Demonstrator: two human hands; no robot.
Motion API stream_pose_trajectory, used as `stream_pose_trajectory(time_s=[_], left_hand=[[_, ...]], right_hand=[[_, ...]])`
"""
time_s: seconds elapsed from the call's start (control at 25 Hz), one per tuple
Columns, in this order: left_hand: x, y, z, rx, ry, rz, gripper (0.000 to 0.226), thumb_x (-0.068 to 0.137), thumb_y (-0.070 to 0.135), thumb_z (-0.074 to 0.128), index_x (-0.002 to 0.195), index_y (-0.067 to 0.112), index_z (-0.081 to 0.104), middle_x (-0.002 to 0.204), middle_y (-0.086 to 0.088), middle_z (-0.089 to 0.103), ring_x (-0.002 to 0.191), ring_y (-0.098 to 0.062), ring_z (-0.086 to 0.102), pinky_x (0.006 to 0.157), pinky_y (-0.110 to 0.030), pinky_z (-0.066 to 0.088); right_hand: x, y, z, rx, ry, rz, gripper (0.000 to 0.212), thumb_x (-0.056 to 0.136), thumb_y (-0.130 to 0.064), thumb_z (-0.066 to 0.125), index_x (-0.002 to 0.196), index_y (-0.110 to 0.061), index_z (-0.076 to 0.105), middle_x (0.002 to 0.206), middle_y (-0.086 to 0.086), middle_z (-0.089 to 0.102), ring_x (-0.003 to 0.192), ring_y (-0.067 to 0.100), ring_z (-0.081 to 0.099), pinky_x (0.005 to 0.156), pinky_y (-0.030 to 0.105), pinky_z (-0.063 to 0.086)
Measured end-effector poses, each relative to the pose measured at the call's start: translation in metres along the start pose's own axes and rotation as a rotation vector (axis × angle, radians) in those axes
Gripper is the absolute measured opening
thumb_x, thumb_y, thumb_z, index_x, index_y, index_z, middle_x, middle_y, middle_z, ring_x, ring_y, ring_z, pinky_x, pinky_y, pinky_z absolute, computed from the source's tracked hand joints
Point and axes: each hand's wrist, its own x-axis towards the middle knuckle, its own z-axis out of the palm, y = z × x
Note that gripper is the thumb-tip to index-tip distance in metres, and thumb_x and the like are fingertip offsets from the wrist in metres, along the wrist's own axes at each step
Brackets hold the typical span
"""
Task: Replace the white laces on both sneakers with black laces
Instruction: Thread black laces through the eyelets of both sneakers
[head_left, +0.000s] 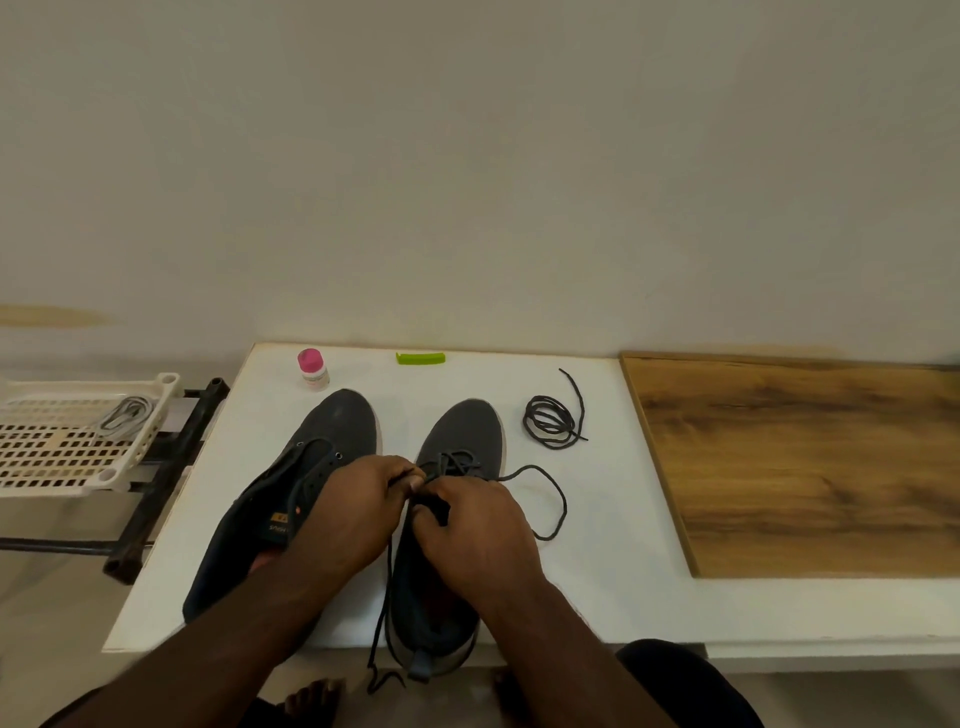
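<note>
While a spare black lace (553, 423) lies coiled on the white table (613, 545), both hands (left (345, 512), right (475, 519)) pinch the black lace (545, 499) threaded through the right sneaker (457, 467).

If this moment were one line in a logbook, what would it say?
step: lacing right sneaker | left hand, right hand: pinching black lace | left sneaker: unlaced | spare lace: coiled

Two sneakers (291, 499) (447, 519), two black laces (553, 426) (550, 499), two hands (353, 514) (478, 525), one bottle (313, 370), one basket (57, 441)
</note>
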Motion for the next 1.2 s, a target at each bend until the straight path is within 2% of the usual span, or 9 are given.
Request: stream_pose_trajectory(time_s=[0.12, 0.28, 0.36, 0.44, 0.56, 0.72, 0.92, 1.08, 1.2], left_hand=[[0.001, 0.007, -0.009, -0.037, 0.073, -0.129, 0.021, 0.102, 0.011, 0.045, 0.086, 0.015, 0.057, 0.085, -0.004, 0.064, 0.080, -0.022, 0.059, 0.063, -0.020, 0.032], [-0.003, 0.025, -0.027, -1.224, 0.343, -0.316, 0.031, 0.109, 0.021, 0.031, 0.090, 0.012, 0.053, 0.082, -0.007, 0.067, 0.078, -0.020, 0.073, 0.077, -0.033, 0.059], [-0.004, 0.027, -0.030, -1.443, 0.334, -0.335, 0.033, 0.109, 0.019, 0.031, 0.083, 0.013, 0.051, 0.064, -0.004, 0.056, 0.053, -0.015, 0.060, 0.065, -0.034, 0.060], [-0.003, 0.022, -0.027, -1.072, 0.271, -0.304, 0.031, 0.106, 0.020, 0.036, 0.080, 0.015, 0.052, 0.058, 0.000, 0.048, 0.046, -0.011, 0.045, 0.057, -0.031, 0.050], [-0.005, 0.008, -0.012, -0.154, 0.032, -0.078, 0.021, 0.101, 0.025, 0.049, 0.088, 0.021, 0.066, 0.078, 0.007, 0.064, 0.067, -0.006, 0.055, 0.066, -0.018, 0.041], [-0.005, 0.007, -0.006, 0.087, -0.048, 0.016, 0.018, 0.098, 0.022, 0.055, 0.087, 0.018, 0.068, 0.081, 0.005, 0.067, 0.073, -0.009, 0.059, 0.068, -0.021, 0.041], [-0.006, 0.013, -0.017, -0.419, 0.224, -0.094, 0.049, 0.093, 0.034, 0.065, 0.057, 0.013, 0.040, 0.050, 0.007, 0.041, 0.046, -0.006, 0.038, 0.050, -0.016, 0.035], [0.000, 0.005, -0.025, -0.855, 0.414, -0.246, 0.046, 0.094, 0.023, 0.064, 0.062, 0.003, 0.038, 0.060, -0.011, 0.041, 0.058, -0.022, 0.040, 0.059, -0.031, 0.041], [0.000, 0.012, -0.021, -1.199, 0.324, -0.370, 0.034, 0.098, 0.016, 0.059, 0.067, 0.007, 0.050, 0.075, -0.019, 0.056, 0.073, -0.029, 0.061, 0.070, -0.036, 0.055]], right_hand=[[0.000, 0.002, -0.002, 0.000, -0.012, 0.008, 0.028, 0.092, -0.033, 0.051, 0.110, -0.025, 0.071, 0.100, -0.006, 0.072, 0.091, 0.013, 0.063, 0.083, 0.031, 0.055], [0.001, 0.006, -0.002, 0.010, -0.013, 0.023, 0.028, 0.092, -0.030, 0.053, 0.113, -0.026, 0.071, 0.105, -0.006, 0.073, 0.095, 0.012, 0.064, 0.084, 0.029, 0.055], [0.001, 0.004, 0.000, 0.004, -0.006, 0.021, 0.028, 0.091, -0.031, 0.052, 0.112, -0.027, 0.071, 0.104, -0.007, 0.072, 0.094, 0.010, 0.064, 0.081, 0.026, 0.053], [0.002, 0.003, 0.001, 0.008, 0.002, 0.028, 0.028, 0.091, -0.031, 0.052, 0.111, -0.027, 0.070, 0.102, -0.007, 0.072, 0.092, 0.010, 0.063, 0.080, 0.026, 0.053], [0.002, 0.004, 0.001, 0.017, -0.006, 0.025, 0.026, 0.090, -0.030, 0.052, 0.108, -0.027, 0.071, 0.097, -0.007, 0.072, 0.089, 0.011, 0.063, 0.078, 0.029, 0.055], [0.003, 0.005, 0.000, 0.031, -0.010, 0.013, 0.025, 0.091, -0.029, 0.052, 0.108, -0.027, 0.071, 0.096, -0.008, 0.072, 0.087, 0.010, 0.062, 0.080, 0.028, 0.054], [0.002, 0.006, 0.001, 0.050, -0.012, 0.048, 0.027, 0.092, -0.028, 0.055, 0.114, -0.027, 0.070, 0.105, -0.007, 0.073, 0.094, 0.012, 0.065, 0.084, 0.026, 0.054], [0.001, 0.008, -0.001, 0.056, -0.022, 0.044, 0.029, 0.092, -0.027, 0.055, 0.116, -0.028, 0.070, 0.111, -0.007, 0.072, 0.100, 0.013, 0.064, 0.085, 0.024, 0.050], [0.003, 0.008, -0.002, 0.049, -0.016, 0.046, 0.030, 0.091, -0.027, 0.056, 0.117, -0.029, 0.070, 0.111, -0.008, 0.072, 0.100, 0.011, 0.063, 0.082, 0.021, 0.046]])
